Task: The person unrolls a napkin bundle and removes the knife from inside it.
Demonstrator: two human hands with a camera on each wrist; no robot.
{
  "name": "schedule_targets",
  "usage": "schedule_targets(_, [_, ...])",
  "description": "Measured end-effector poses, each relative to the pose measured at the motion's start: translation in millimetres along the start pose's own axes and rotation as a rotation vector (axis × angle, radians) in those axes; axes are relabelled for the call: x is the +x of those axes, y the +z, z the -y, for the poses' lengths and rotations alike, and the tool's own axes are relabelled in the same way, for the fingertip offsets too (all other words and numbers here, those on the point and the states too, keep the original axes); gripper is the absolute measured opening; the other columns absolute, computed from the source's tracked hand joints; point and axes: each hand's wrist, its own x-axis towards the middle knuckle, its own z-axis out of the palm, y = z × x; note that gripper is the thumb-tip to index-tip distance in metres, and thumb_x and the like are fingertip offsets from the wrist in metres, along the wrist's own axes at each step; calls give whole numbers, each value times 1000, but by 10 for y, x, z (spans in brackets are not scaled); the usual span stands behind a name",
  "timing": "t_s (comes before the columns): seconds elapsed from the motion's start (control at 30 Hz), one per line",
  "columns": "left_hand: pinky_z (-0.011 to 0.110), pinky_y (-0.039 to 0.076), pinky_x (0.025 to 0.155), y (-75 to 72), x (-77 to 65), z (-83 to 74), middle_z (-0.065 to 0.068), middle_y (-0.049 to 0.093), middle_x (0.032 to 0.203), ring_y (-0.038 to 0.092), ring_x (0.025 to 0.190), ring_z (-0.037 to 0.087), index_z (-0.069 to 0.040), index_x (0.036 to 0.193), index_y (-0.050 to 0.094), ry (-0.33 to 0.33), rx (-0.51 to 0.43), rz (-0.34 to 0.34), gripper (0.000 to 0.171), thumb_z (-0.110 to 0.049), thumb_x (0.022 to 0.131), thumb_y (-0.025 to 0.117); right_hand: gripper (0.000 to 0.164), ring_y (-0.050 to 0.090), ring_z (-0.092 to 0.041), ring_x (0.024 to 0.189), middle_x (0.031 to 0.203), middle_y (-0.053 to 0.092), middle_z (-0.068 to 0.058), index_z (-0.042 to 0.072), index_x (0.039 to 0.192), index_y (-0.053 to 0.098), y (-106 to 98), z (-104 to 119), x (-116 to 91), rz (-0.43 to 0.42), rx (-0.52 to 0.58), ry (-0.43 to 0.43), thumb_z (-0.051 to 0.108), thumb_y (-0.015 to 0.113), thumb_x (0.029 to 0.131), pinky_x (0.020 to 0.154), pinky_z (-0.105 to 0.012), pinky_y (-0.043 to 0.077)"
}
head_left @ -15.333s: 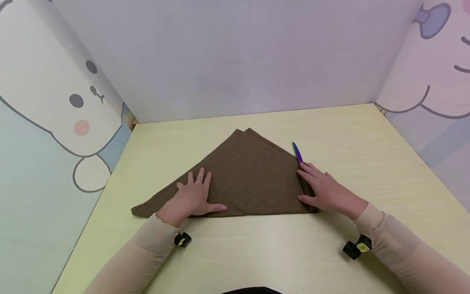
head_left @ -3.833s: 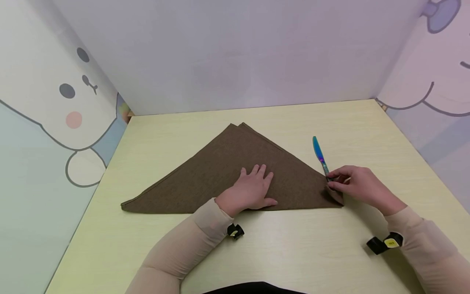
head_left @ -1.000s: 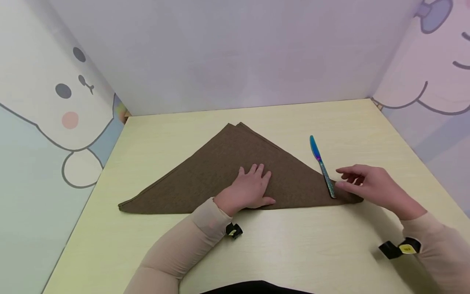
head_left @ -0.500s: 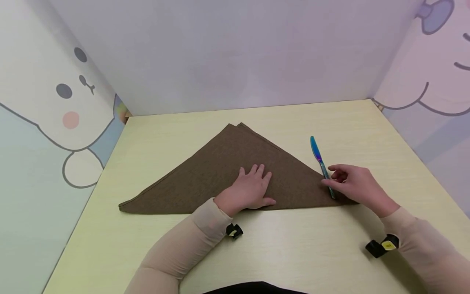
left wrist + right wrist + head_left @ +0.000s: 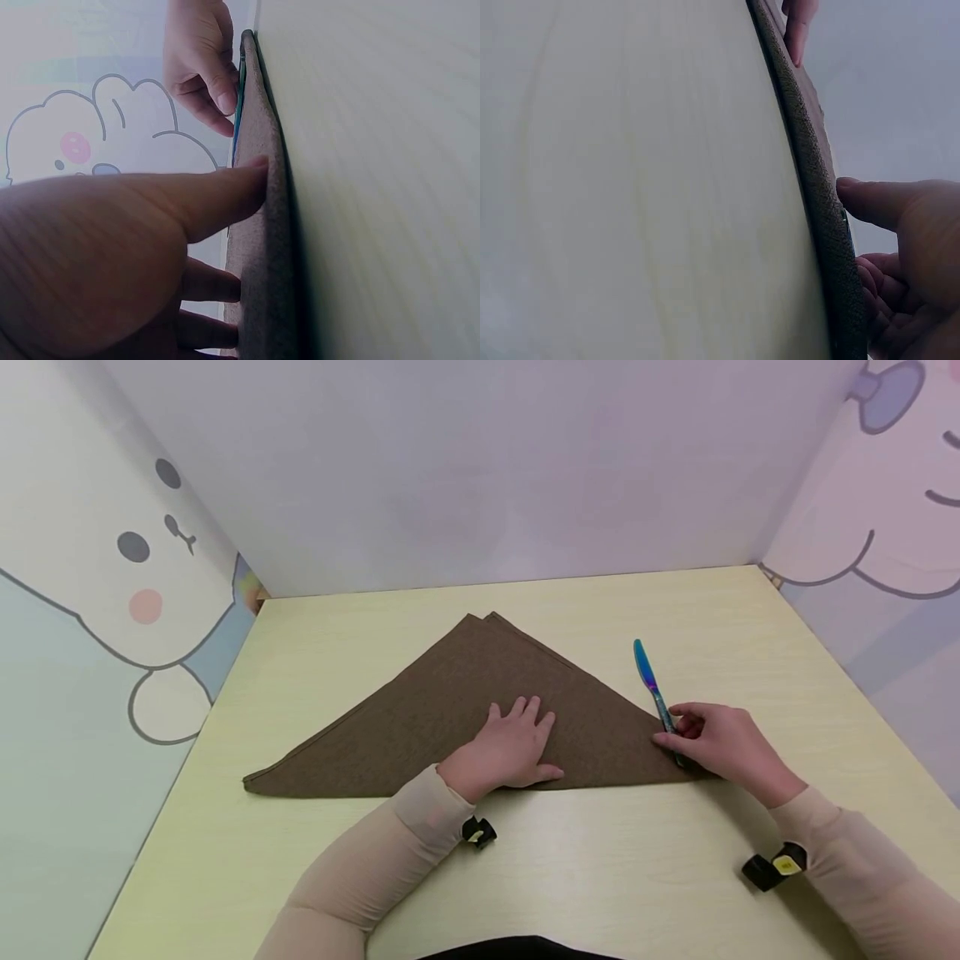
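Note:
A brown cloth napkin lies on the table, folded into a wide triangle with its peak away from me. My left hand rests flat on its middle, fingers spread. Across the napkin's right corner lies a table knife with a shiny blue-purple blade pointing away. My right hand holds the knife's handle, thumb over it and fingers curled at its right side. In the right wrist view, the thumb meets the napkin's edge. The handle is mostly hidden by the hand.
The pale wood table runs in front of and around the napkin. A plain pale wall stands at its far edge. Side panels with cartoon animals flank it. A small black camera sits at each wrist.
The napkin's right corner, folded up several seconds ago, now lies flat under the knife. My right hand has moved left and down onto the handle. The left hand has stayed put lately.

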Motion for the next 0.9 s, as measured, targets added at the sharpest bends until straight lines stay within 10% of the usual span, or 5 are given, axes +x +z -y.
schedule_targets(0.9, [60, 24, 107, 20, 14, -4, 16, 19, 158, 20, 144, 32, -14, 153, 28, 0, 2, -9, 84, -65, 90, 49, 15, 56, -12, 64, 71, 66, 5, 5, 93, 75, 59, 39, 54, -60, -25, -49, 16, 72, 84, 60, -32, 44])
